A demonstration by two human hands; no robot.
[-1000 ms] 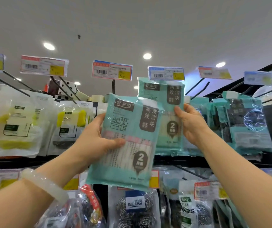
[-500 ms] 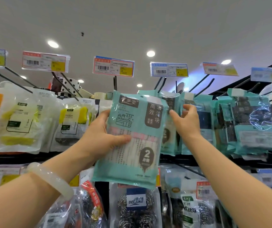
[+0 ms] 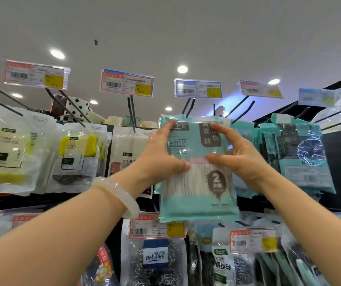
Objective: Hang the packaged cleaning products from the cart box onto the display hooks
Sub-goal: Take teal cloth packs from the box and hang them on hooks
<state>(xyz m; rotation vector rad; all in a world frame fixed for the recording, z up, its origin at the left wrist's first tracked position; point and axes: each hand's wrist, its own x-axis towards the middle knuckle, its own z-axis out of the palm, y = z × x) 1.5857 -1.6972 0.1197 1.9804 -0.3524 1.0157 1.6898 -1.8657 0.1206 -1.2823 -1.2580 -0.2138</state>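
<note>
Teal sponge pack (image 3: 196,182) sits between both my hands, raised to the top row so its header meets the double-wire hook (image 3: 188,107) under the blue price tag (image 3: 198,88). My left hand (image 3: 161,159) grips its left edge, thumb across the front near the pink band and fingers reaching up to the top corner, so I can steer the hang hole onto the hook's tip. My right hand (image 3: 235,155) pinches the right edge the same way, thumb in front and forefinger up by the dark label, which keeps the soft pack flat and square instead of letting it fold. I cannot tell whether the hole is already over the wires; the header hides that spot.

I hold it high and level because more teal packs (image 3: 246,133) hang just behind it on the same hook, and this one has to slide back against them. To the right hang teal scourer packs (image 3: 301,153); to the left, yellow sponge packs (image 3: 6,149). Steel wool packs (image 3: 155,263) fill the row below. The cart box is out of view.
</note>
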